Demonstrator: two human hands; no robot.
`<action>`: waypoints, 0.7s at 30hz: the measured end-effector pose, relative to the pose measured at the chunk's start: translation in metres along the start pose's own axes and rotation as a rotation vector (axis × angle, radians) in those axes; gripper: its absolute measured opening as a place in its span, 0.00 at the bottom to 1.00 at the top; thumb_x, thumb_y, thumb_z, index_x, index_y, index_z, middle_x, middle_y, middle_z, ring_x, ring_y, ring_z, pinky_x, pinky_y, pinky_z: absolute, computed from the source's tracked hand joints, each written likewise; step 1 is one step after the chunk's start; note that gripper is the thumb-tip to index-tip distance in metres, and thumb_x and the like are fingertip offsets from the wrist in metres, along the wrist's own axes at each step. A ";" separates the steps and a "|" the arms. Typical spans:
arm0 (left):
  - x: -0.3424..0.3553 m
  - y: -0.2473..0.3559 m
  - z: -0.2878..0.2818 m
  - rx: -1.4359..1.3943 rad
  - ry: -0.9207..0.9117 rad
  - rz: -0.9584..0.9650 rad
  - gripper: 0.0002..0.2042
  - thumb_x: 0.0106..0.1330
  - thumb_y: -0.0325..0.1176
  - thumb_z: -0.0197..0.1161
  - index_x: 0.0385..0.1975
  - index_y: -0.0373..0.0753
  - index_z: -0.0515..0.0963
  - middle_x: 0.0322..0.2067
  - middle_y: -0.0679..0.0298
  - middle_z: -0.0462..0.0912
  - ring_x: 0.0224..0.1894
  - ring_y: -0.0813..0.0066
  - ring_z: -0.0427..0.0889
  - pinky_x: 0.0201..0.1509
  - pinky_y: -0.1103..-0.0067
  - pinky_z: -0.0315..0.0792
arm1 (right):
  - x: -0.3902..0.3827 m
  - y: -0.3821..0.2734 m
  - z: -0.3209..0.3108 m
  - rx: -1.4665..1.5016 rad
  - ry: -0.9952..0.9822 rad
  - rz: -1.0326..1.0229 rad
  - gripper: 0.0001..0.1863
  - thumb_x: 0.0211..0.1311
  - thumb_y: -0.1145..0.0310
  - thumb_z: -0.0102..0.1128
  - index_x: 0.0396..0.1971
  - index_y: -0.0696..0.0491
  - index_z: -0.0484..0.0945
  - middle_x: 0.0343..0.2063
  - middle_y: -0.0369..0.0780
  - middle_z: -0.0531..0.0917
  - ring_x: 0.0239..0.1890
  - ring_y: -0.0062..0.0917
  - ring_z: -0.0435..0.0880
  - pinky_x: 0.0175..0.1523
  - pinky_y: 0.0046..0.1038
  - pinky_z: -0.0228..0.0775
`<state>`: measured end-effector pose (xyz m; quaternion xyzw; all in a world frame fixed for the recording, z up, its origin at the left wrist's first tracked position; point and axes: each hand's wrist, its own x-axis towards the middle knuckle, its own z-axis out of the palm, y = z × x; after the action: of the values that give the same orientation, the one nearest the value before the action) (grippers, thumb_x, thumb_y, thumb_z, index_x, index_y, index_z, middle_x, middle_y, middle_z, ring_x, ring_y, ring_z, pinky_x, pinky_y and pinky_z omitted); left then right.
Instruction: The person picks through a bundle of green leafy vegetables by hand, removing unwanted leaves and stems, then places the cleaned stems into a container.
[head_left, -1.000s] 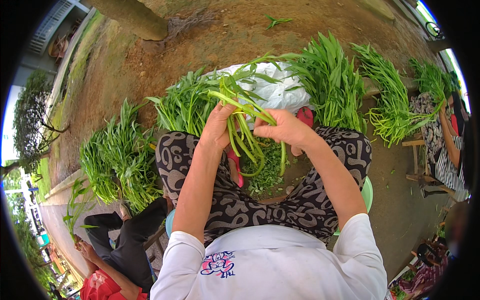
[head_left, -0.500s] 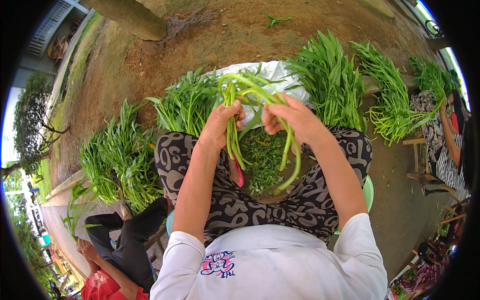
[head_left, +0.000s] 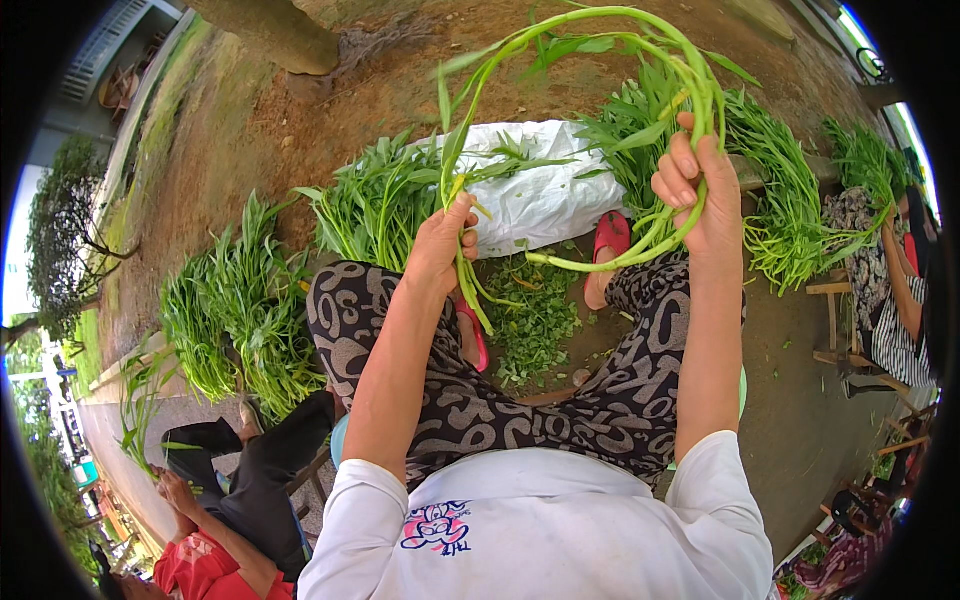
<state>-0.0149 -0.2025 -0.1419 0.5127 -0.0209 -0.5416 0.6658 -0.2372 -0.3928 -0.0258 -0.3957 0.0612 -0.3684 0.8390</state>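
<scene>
Out in front to the right, my right hand [head_left: 712,190] is raised and closed around long green water spinach stems [head_left: 706,85]. These stems arch high overhead toward the left, and their lower ends curve down past my right knee. My left hand [head_left: 440,240], above my left knee, pinches a few thin stems [head_left: 468,280] whose ends hang below the fist. Narrow leaves trail from the upper stems. Whether the two bunches join at the top of the arch is hard to tell.
Chopped green leaves [head_left: 535,340] lie on the ground between my feet, beyond them a white plastic sack [head_left: 530,225]. Leafy bundles stand at left [head_left: 375,200], far left [head_left: 240,310] and right [head_left: 785,190]. One person [head_left: 225,550] sits at lower left, others at the right.
My right hand has swung up and to the right with its stems, away from the left hand, widening the arch. The left hand has barely moved.
</scene>
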 end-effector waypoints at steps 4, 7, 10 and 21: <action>-0.001 0.003 0.005 -0.097 -0.108 -0.036 0.16 0.73 0.44 0.49 0.49 0.38 0.71 0.29 0.71 0.69 0.24 0.83 0.64 0.26 0.84 0.64 | 0.001 0.022 0.001 -0.198 0.083 0.287 0.16 0.63 0.69 0.58 0.48 0.60 0.73 0.18 0.33 0.70 0.14 0.13 0.66 0.18 0.16 0.60; -0.005 0.003 0.011 -0.145 -0.177 -0.037 0.15 0.74 0.39 0.47 0.52 0.37 0.70 0.32 0.69 0.69 0.30 0.80 0.67 0.32 0.82 0.68 | 0.002 0.057 0.025 -0.482 0.265 0.434 0.15 0.60 0.71 0.61 0.46 0.59 0.72 0.18 0.31 0.69 0.17 0.14 0.70 0.20 0.16 0.65; -0.009 0.000 0.025 -0.160 -0.194 -0.041 0.15 0.72 0.39 0.51 0.52 0.37 0.71 0.32 0.69 0.69 0.34 0.77 0.69 0.36 0.80 0.71 | -0.006 0.089 0.015 -0.557 0.164 0.469 0.18 0.59 0.71 0.62 0.48 0.57 0.69 0.23 0.32 0.72 0.22 0.16 0.74 0.26 0.19 0.71; -0.006 -0.010 0.021 0.011 -0.299 -0.037 0.14 0.69 0.36 0.58 0.50 0.39 0.75 0.43 0.66 0.79 0.45 0.74 0.78 0.51 0.69 0.74 | -0.016 0.112 0.024 -0.568 0.006 0.510 0.20 0.60 0.61 0.64 0.47 0.56 0.71 0.34 0.35 0.78 0.27 0.16 0.76 0.29 0.19 0.69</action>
<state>-0.0370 -0.2111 -0.1359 0.4306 -0.1134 -0.6239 0.6423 -0.1752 -0.3205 -0.0919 -0.5836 0.2599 -0.1173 0.7604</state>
